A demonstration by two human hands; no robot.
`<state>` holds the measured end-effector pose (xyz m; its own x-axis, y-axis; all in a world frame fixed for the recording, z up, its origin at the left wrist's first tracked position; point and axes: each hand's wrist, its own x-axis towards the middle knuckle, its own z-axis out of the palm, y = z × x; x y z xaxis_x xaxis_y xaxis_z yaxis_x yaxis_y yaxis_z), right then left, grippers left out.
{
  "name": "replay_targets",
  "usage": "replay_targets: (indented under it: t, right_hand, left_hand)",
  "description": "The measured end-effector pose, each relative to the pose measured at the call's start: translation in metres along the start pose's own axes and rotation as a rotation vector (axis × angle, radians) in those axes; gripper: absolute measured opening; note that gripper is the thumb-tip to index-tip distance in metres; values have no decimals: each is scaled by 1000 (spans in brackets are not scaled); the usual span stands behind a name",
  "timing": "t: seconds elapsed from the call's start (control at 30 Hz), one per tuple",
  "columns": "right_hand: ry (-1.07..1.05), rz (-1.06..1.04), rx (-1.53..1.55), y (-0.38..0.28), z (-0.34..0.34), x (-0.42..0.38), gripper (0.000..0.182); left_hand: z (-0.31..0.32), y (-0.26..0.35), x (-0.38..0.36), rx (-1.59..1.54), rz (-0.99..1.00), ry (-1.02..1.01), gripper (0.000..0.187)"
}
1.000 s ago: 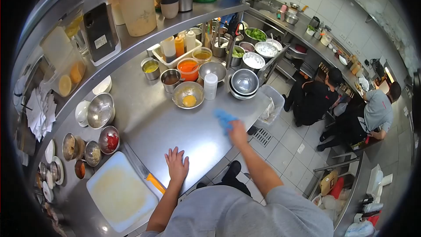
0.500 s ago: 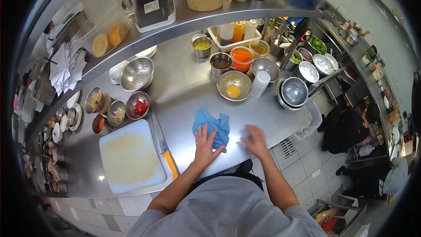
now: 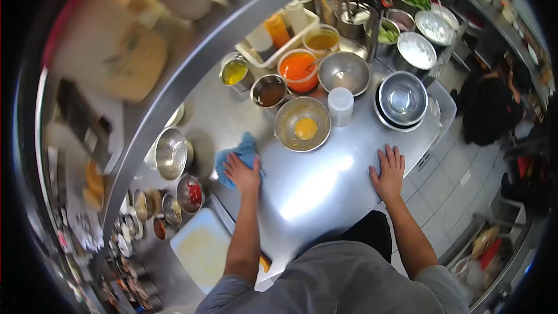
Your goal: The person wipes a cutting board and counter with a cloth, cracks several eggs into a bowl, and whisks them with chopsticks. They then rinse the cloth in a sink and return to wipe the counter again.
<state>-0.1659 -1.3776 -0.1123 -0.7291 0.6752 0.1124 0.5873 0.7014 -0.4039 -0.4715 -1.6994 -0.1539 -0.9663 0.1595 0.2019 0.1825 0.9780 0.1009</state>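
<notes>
My left hand (image 3: 242, 173) lies with spread fingers on a crumpled blue cloth (image 3: 237, 154) on the steel table (image 3: 314, 197). Flat on the table near its right edge is my right hand (image 3: 388, 173), fingers apart and nothing in it. Between and beyond the hands stands a metal bowl with a yellow yolk (image 3: 306, 128). Beside that bowl is a white-capped bottle (image 3: 340, 106). Stacked metal bowls (image 3: 402, 99) stand just beyond my right hand.
A cutting board (image 3: 200, 247) lies at the lower left, near small bowls, one with red pieces (image 3: 190, 193). An orange sauce tub (image 3: 298, 70) stands at the back. An overhead shelf edge (image 3: 192, 61) crosses the left. Another person (image 3: 491, 104) is at the right.
The view has turned and shifted. My left hand has moved away from my body with the cloth under it. My right hand has moved outward and now rests by the table's right edge.
</notes>
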Motion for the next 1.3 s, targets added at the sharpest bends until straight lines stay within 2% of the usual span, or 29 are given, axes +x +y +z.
replay_targets:
  t: [0.17,0.3,0.4,0.57,0.6,0.63,0.7,0.9,0.97,1.1,1.2,1.3]
  right_hand:
    - [-27,29,-11,-3,10,6,54]
    - [-17,41,-70,-7,14,9,51]
    - [-8,33,-104,-9,16,13,52]
    - [-12,39,-88,-12,13,13,51]
    - [-14,39,-86,-12,14,12,51]
    - [-12,23,-79,-12,14,11,51]
    - [-6,23,-90,-13,14,10,51]
    - [36,-11,-73,-7,14,1,51]
    - [71,-38,-64,-3,16,-3,50]
    - [99,-53,-53,1,17,-8,51]
    - [118,-73,-31,4,18,-11,51]
    - [104,-61,-2,8,21,-12,51]
  left_hand:
    - [41,-12,136,33,78,-1,73]
    - [68,-35,229,38,102,33,71]
    - [80,-48,293,32,63,-46,74]
    - [77,-40,314,-14,-9,-113,76]
    - [77,-40,310,-55,62,-149,75]
    - [77,-44,301,-90,126,-183,74]
    - [84,-35,272,-167,223,-105,72]
    - [40,17,147,-358,615,-267,62]
    - [21,22,92,-496,644,-321,61]
    - [-3,22,-35,-559,785,-349,52]
    - [-41,41,-135,-589,891,-474,50]
    - [-81,68,-205,-630,983,-564,50]
